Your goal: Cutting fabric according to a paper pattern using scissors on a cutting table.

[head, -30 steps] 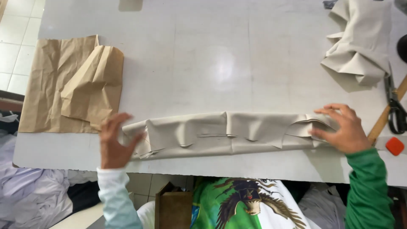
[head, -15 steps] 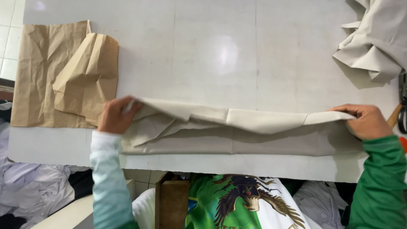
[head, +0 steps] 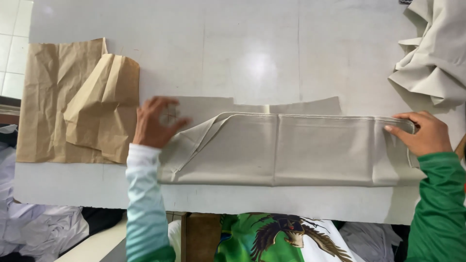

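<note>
The long beige fabric piece (head: 291, 148) lies across the middle of the frame on the white table (head: 252, 53), its length running left to right and its near edge parallel to the table's near edge. The upper layer is folded over the lower one; a strip of the lower layer shows above the fold line at centre.

The left hand (head: 155, 121), at centre left, rests flat and open with fingers spread, pressing the left end of the fabric where a diagonal crease runs down from the fold. The right hand (head: 422, 133), at centre right, lies palm down with fingers extended along the right end, pressing rather than pinching.

To do this step well, judging from the layout:
- Keep both palms flat and apply equal outward tension, so the fold line stays straight.
- Work the diagonal crease at the left end out toward the edge before flattening.
- Align the upper layer's edge with the lower layer.

Crumpled brown paper (head: 77, 104) lies at the left; another bunched pale cloth (head: 432, 58) sits at upper right.
</note>
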